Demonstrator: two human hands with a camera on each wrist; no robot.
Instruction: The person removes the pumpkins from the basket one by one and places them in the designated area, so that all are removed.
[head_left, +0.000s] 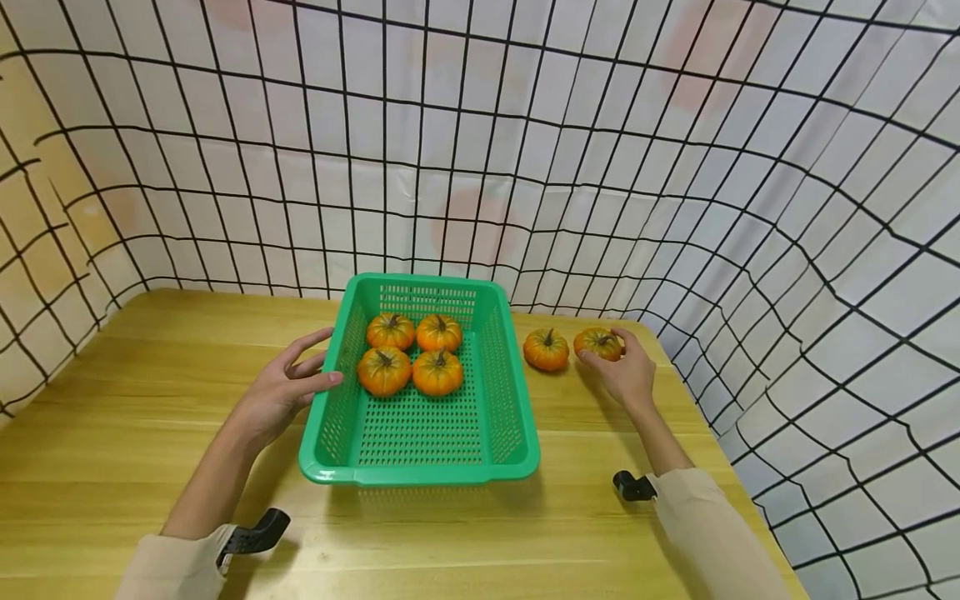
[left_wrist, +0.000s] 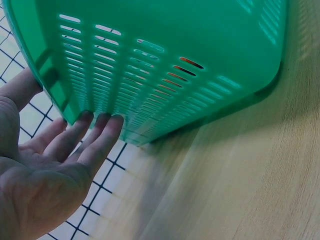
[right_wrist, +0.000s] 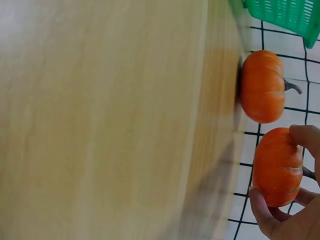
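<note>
A green plastic basket [head_left: 420,475] with slotted walls stands on the table, and several small orange pumpkins [head_left: 385,372] sit together toward its back left. My left hand [head_left: 281,392] holds the basket's left side, thumb over the rim and fingertips against the outer wall [left_wrist: 150,75]. To the right of the basket, my right hand [head_left: 628,367] grips a small pumpkin [right_wrist: 277,167] between thumb and fingers; it looks slightly raised off the table. Just left of it, another pumpkin [head_left: 546,350] with a dark curved stem rests on the wood.
The wooden table [head_left: 150,417] reaches back to a white cloth wall with a black grid [head_left: 480,142], which also bounds the right side. A black wrist mount [head_left: 258,533] sticks out from the left sleeve, and a second mount [head_left: 633,486] from the right.
</note>
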